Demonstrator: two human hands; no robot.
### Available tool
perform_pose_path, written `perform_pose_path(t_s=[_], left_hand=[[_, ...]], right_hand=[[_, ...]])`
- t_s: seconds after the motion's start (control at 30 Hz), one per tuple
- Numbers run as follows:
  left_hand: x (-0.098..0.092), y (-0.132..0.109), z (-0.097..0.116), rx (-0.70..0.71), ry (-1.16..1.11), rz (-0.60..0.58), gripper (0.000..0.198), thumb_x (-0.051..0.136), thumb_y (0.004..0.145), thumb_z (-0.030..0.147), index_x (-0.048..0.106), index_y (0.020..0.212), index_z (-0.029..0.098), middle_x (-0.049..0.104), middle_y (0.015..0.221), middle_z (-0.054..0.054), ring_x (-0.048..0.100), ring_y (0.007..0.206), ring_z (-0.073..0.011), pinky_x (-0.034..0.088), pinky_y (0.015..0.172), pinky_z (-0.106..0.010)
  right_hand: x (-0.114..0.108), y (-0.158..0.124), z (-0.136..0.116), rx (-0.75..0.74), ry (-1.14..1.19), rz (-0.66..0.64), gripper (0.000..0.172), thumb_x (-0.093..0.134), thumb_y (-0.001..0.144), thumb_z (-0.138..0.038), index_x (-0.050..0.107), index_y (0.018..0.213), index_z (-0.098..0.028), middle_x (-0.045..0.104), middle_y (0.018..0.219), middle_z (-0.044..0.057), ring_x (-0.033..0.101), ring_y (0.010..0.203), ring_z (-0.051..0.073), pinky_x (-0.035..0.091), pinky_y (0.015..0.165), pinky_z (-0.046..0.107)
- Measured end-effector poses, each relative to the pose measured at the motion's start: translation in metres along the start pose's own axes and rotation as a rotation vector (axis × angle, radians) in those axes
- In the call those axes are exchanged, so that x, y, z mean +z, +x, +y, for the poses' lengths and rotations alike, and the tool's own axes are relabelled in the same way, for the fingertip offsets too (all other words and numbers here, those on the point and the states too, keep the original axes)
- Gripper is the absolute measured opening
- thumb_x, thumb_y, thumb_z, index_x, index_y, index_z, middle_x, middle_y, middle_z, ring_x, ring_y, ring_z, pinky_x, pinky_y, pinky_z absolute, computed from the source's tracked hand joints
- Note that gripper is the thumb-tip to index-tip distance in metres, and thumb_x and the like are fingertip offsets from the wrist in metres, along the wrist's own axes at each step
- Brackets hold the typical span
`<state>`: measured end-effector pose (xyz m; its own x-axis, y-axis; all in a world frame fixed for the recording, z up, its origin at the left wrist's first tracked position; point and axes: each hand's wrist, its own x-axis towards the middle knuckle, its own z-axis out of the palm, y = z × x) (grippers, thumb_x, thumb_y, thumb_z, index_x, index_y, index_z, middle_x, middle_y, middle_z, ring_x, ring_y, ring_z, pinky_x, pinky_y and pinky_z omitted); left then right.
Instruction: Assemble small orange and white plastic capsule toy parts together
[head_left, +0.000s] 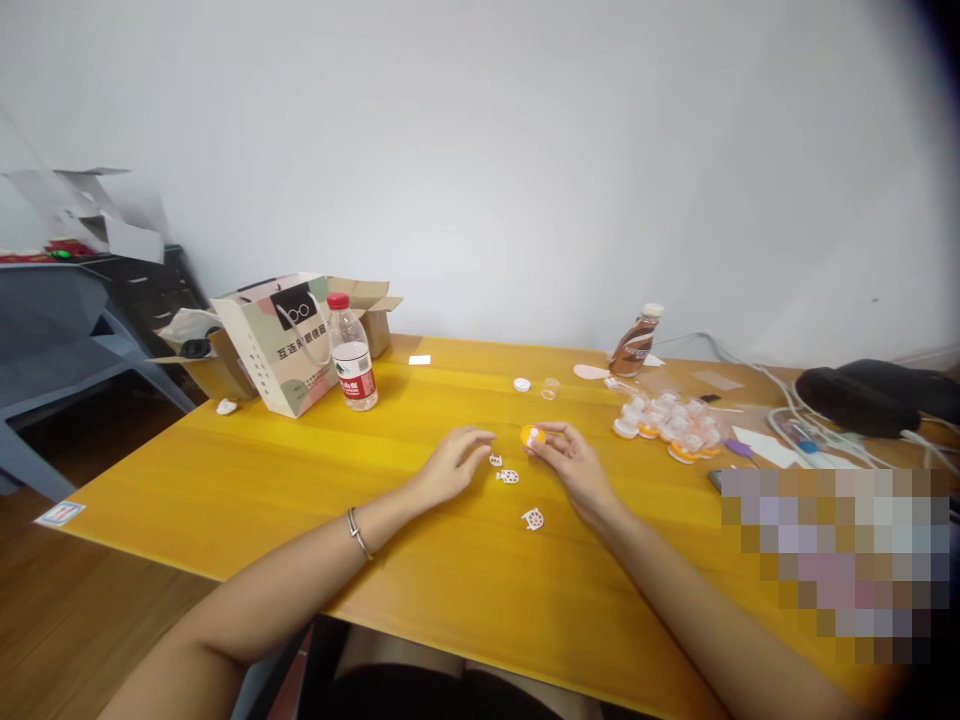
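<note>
Between the thumb and fingers of my right hand (566,460) is a small round orange piece (533,436) with something white on it. My left hand (454,462) is open, its fingers stretched towards the right and the thumb apart. Just by its thumb tip lies a small white cut-out piece (496,460); I cannot tell whether they touch. A second white cut-out piece (508,477) lies between the hands, and a white wheel-shaped piece (533,519) is nearer to me. Beyond the hands sit a white round cap (522,384) and a small clear cup (550,388).
A water bottle (352,355) and a paper bag (281,345) stand at the left of the yellow table (420,560). Several clear-and-orange capsules (667,420) are heaped at the right, near a brown drink bottle (637,342), cables (795,420) and a pixelated area.
</note>
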<state>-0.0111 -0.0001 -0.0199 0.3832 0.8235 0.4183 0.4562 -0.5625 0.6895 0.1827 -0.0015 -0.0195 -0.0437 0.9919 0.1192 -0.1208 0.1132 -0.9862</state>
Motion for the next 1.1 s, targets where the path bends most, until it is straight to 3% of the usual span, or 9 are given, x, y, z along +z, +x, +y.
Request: perform_pose_path(t_s=[0.1,0.27,0.37,0.47,0.57,0.67,0.8,0.93,1.1], left_hand=[[0.0,-0.003,-0.002,0.056,0.17,-0.105,0.028,0.041,0.085,0.021,0.054,0.109,0.022,0.056,0.108,-0.005,0.047,0.101,-0.018,0.033,0.092,-0.034],[0.001,0.004,-0.01,0.062,0.298,-0.112,0.031,0.042,0.084,0.025,0.049,0.114,0.024,0.052,0.115,-0.005,0.044,0.107,-0.0197,0.031,0.094,-0.037],[0.002,0.034,-0.021,0.06,0.397,-0.153,0.036,0.047,0.08,0.026,0.047,0.116,0.02,0.05,0.118,-0.008,0.042,0.11,-0.0231,0.03,0.094,-0.039],[0.01,0.082,-0.03,0.028,0.444,-0.184,0.041,0.048,0.078,0.02,0.045,0.118,0.012,0.047,0.122,-0.015,0.04,0.113,-0.0269,0.029,0.095,-0.04],[0.025,0.125,-0.036,0.046,0.425,-0.192,0.038,0.043,0.078,0.01,0.046,0.116,0.011,0.048,0.12,-0.015,0.041,0.112,-0.0245,0.029,0.096,-0.036],[0.038,0.147,-0.039,0.048,0.39,-0.208,0.036,0.042,0.073,0.002,0.053,0.106,0.013,0.053,0.114,-0.014,0.044,0.109,-0.0235,0.03,0.094,-0.034],[0.043,0.147,-0.043,-0.004,0.331,-0.165,0.019,0.043,0.074,0.004,0.058,0.086,0.01,0.057,0.102,-0.017,0.048,0.103,-0.0265,0.031,0.092,-0.039],[0.031,0.129,-0.042,-0.055,0.222,-0.101,0.008,0.048,0.077,0.015,0.055,0.076,0.012,0.057,0.097,-0.013,0.05,0.099,-0.0227,0.034,0.09,-0.036],[0.005,0.086,-0.033,-0.117,-0.007,-0.112,0.019,0.044,0.083,0.031,0.05,0.082,0.013,0.061,0.086,-0.007,0.058,0.079,-0.0137,0.045,0.072,-0.026]], right_hand=[[-0.005,0.005,0.005,0.011,0.001,0.044,0.041,0.07,0.058,-0.035,0.049,0.092,-0.023,0.064,0.085,0.001,0.059,0.08,0.016,0.043,0.079,0.034],[-0.008,0.009,0.008,-0.003,-0.004,0.116,0.046,0.072,0.055,-0.035,0.048,0.092,-0.024,0.063,0.089,0.001,0.059,0.082,0.015,0.042,0.08,0.033],[-0.009,0.01,0.01,-0.023,0.024,0.154,0.047,0.072,0.054,-0.034,0.047,0.093,-0.024,0.062,0.09,0.001,0.059,0.082,0.015,0.043,0.08,0.033],[-0.008,0.01,0.012,-0.026,0.027,0.148,0.05,0.073,0.053,-0.036,0.046,0.093,-0.024,0.061,0.09,0.002,0.059,0.082,0.016,0.044,0.081,0.034],[-0.005,0.008,0.014,-0.017,0.026,0.107,0.052,0.073,0.052,-0.038,0.045,0.094,-0.024,0.061,0.089,0.002,0.059,0.083,0.017,0.044,0.082,0.036],[-0.003,0.006,0.015,-0.01,0.03,0.074,0.052,0.073,0.052,-0.038,0.045,0.094,-0.024,0.061,0.088,0.002,0.059,0.081,0.017,0.043,0.083,0.037],[-0.001,0.005,0.015,-0.015,0.033,0.05,0.051,0.073,0.052,-0.036,0.045,0.094,-0.024,0.061,0.089,0.002,0.059,0.079,0.015,0.043,0.084,0.036],[0.002,0.004,0.016,-0.011,0.046,0.02,0.049,0.072,0.055,-0.034,0.045,0.095,-0.024,0.061,0.088,0.001,0.06,0.08,0.015,0.042,0.084,0.035],[0.005,0.003,0.013,-0.029,0.02,0.021,0.044,0.07,0.058,-0.032,0.045,0.093,-0.023,0.061,0.085,0.0,0.059,0.075,0.012,0.043,0.081,0.032]])
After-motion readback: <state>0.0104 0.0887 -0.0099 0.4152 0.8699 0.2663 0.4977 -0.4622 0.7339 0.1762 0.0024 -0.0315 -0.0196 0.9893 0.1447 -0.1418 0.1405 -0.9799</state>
